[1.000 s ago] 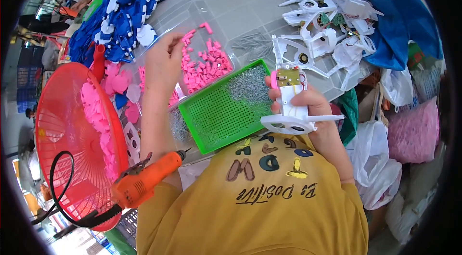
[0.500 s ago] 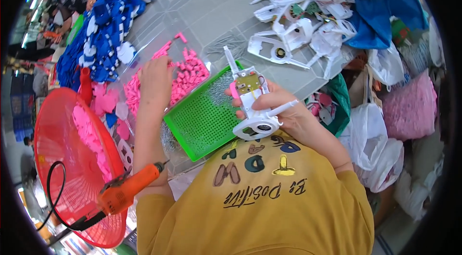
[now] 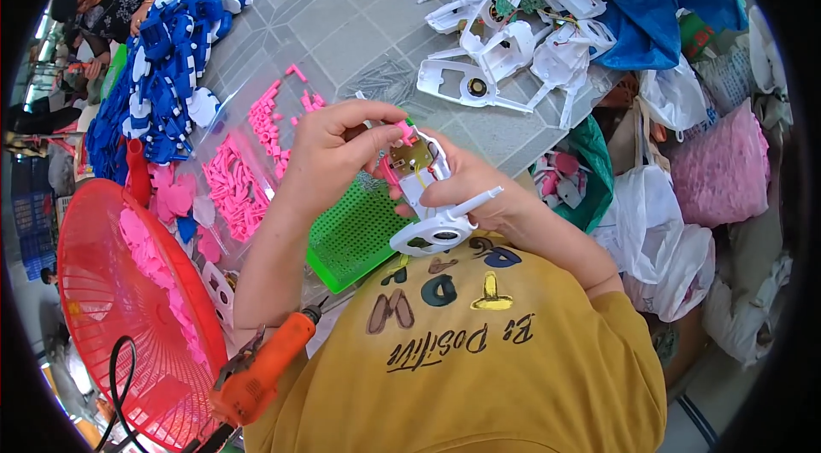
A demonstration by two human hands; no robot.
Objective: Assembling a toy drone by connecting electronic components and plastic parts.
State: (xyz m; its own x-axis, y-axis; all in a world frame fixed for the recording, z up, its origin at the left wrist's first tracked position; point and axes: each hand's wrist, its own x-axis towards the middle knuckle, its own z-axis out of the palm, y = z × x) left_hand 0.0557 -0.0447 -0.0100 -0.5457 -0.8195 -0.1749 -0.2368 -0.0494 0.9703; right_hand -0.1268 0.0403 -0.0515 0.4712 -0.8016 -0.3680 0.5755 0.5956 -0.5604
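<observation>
Fingers (image 3: 376, 138) of the left hand (image 3: 329, 154) pinch a small pink piece (image 3: 402, 130) against the white plastic shell (image 3: 428, 197), while the right hand (image 3: 479, 192) curls tight around that shell from behind. It sits above the lap, over the green perforated tray (image 3: 355, 235), whose contents I cannot make out. Its long axis runs up and down, ring end toward the yellow shirt (image 3: 479, 350), a thin prong jutting right. Left, pink parts (image 3: 231, 188) lie on the desk (image 3: 342, 26); a red basket (image 3: 111, 308) holds more pink parts; white shells (image 3: 505, 43) pile beyond
</observation>
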